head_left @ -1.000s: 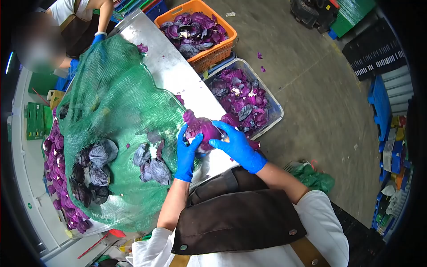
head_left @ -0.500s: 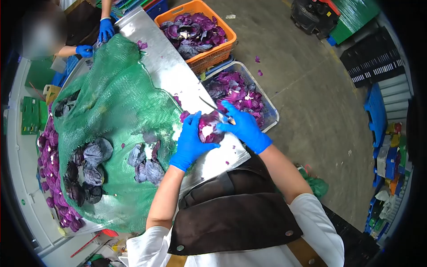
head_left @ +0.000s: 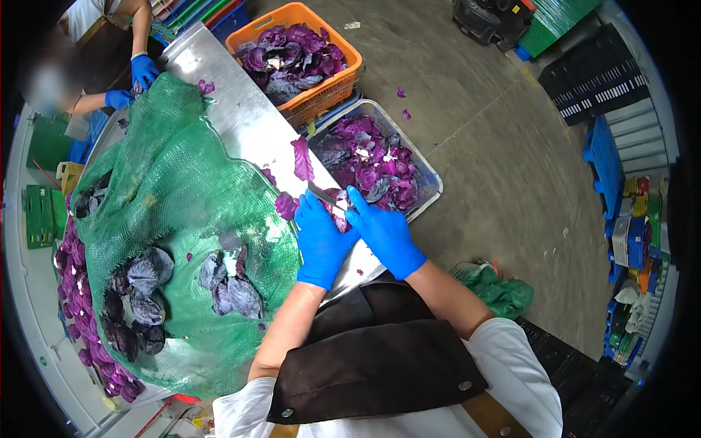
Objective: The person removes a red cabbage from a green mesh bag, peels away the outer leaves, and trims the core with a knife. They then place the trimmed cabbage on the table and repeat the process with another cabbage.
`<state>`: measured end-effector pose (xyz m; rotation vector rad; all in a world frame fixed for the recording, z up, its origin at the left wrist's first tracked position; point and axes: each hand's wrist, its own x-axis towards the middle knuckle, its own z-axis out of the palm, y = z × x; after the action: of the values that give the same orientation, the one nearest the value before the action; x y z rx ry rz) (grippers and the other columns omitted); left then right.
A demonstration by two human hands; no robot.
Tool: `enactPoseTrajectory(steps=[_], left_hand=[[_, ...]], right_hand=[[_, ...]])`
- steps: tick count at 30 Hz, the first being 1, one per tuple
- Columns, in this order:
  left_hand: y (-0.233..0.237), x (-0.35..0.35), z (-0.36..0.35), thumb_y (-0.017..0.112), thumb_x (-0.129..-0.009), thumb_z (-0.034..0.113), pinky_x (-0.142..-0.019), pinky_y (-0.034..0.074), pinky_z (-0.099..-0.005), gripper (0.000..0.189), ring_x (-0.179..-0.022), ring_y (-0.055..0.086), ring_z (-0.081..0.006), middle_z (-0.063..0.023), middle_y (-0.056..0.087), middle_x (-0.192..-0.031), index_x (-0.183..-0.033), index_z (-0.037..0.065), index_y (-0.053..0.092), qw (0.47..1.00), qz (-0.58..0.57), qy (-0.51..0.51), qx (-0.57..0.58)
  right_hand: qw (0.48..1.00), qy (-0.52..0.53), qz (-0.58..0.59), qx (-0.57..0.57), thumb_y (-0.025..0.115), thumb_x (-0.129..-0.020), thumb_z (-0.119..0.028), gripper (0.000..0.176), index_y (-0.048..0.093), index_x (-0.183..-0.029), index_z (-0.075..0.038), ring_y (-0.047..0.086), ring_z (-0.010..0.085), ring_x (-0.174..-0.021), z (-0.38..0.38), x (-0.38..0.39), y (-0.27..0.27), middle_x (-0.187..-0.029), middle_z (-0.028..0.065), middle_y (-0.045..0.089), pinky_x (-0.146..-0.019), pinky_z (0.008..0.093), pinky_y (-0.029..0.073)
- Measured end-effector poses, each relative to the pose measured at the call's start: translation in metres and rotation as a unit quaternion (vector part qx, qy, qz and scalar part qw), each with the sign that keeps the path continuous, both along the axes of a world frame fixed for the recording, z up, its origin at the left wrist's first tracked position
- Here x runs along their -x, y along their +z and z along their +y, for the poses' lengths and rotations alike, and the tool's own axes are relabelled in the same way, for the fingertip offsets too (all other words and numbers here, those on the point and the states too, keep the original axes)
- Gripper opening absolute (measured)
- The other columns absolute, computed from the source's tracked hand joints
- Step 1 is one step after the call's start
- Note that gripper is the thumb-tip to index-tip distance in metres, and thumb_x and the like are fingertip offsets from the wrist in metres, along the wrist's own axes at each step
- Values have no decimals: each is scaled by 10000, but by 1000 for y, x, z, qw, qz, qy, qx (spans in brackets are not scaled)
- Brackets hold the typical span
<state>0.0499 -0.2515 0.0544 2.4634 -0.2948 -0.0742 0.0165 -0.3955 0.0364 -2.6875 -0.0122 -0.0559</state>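
A red cabbage (head_left: 340,216) is at the edge of the metal table, mostly hidden by my gloved hands. My left hand (head_left: 321,244) is closed round its near left side. My right hand (head_left: 387,233) grips a knife (head_left: 323,195) with a curved blade, which lies across the top of the cabbage, close to my left fingertips. Just beyond the blade is a loose purple leaf (head_left: 301,158), seemingly over the table top. More leaf pieces (head_left: 286,205) lie left of my left hand.
Green netting (head_left: 175,219) with dark outer leaves (head_left: 235,286) covers much of the metal table (head_left: 248,109). An orange crate (head_left: 321,95) and a grey-rimmed crate (head_left: 432,171) hold purple leaves on the right. Another person's gloved hand (head_left: 144,71) works at the far end. Cabbages (head_left: 77,285) line the left.
My right hand has turned the knife down across the cabbage and come closer to my left hand. A large leaf now shows beyond the blade. The whole view has shifted slightly.
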Motion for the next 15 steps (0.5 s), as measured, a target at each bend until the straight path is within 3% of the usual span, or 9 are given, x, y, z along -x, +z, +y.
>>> enactPoseTrajectory(steps=[3, 5, 6, 7, 8, 11, 12, 15], left_hand=[[-2, 20, 4, 918, -561, 406, -1082, 342, -498, 1240, -1272, 404, -456, -287, 402, -1388, -1474, -65, 224, 999, -27, -13, -22], [-10, 29, 14, 919, -571, 400, -1119, 316, -497, 1246, -1319, 380, -449, -278, 376, -1428, -1490, -57, 213, 996, -83, -25, -13], [-18, 30, 23, 921, -578, 394, -1136, 305, -484, 1232, -1340, 373, -431, -266, 365, -1447, -1491, -52, 224, 997, -63, -24, 33], [-27, 23, 33, 923, -586, 387, -1152, 295, -471, 1218, -1361, 367, -412, -255, 353, -1467, -1492, -47, 235, 995, -52, -15, 85], [-33, 22, 43, 937, -579, 371, -1152, 315, -443, 1199, -1353, 405, -352, -219, 369, -1477, -1489, -29, 268, 986, -26, -1, 166], [-34, 29, 64, 952, -565, 354, -1149, 331, -418, 1196, -1343, 430, -312, -189, 385, -1478, -1485, -22, 286, 951, 27, 17, 306], [-24, 34, 66, 958, -554, 343, -1149, 335, -414, 1205, -1340, 439, -301, -176, 397, -1475, -1488, -16, 287, 955, 25, 15, 296], [-13, 35, 61, 951, -565, 349, -1152, 329, -419, 1202, -1345, 432, -304, -178, 386, -1481, -1494, -12, 280, 946, 24, 3, 323]], right_hand=[[961, -135, 35, -239, 517, -988, -430, 436, 687, -1082, -40, 663, 410, -733, -31, -39, -12, -779, 242, 663, -619, 500, 501], [949, -99, 154, -257, 529, -981, -441, 454, 696, -962, -19, 652, 447, -817, -42, -55, 9, -860, 268, 665, -702, 504, 496], [953, -87, 131, -258, 544, -980, -408, 403, 699, -1018, -38, 667, 423, -810, -32, -51, 11, -872, 246, 678, -702, 478, 504], [935, -70, 54, -344, 587, -962, -371, 360, 698, -986, -29, 672, 403, -783, -22, -45, 14, -877, 239, 680, -690, 456, 506], [939, -87, 38, -330, 618, -942, -357, 338, 691, -977, -28, 673, 390, -784, -21, -48, -1, -875, 231, 681, -687, 446, 506], [917, -174, 89, -349, 686, -888, -349, 341, 667, -962, -17, 671, 373, -798, -24, -53, -54, -885, 211, 688, -684, 419, 506], [919, -200, 113, -321, 688, -884, -359, 351, 661, -1006, -31, 674, 385, -833, -36, -56, -84, -923, 202, 695, -709, 438, 511], [956, -162, 145, -198, 694, -875, -413, 479, 615, -1168, -42, 674, 406, -838, -43, -46, -70, -949, 209, 695, -721, 472, 517]])
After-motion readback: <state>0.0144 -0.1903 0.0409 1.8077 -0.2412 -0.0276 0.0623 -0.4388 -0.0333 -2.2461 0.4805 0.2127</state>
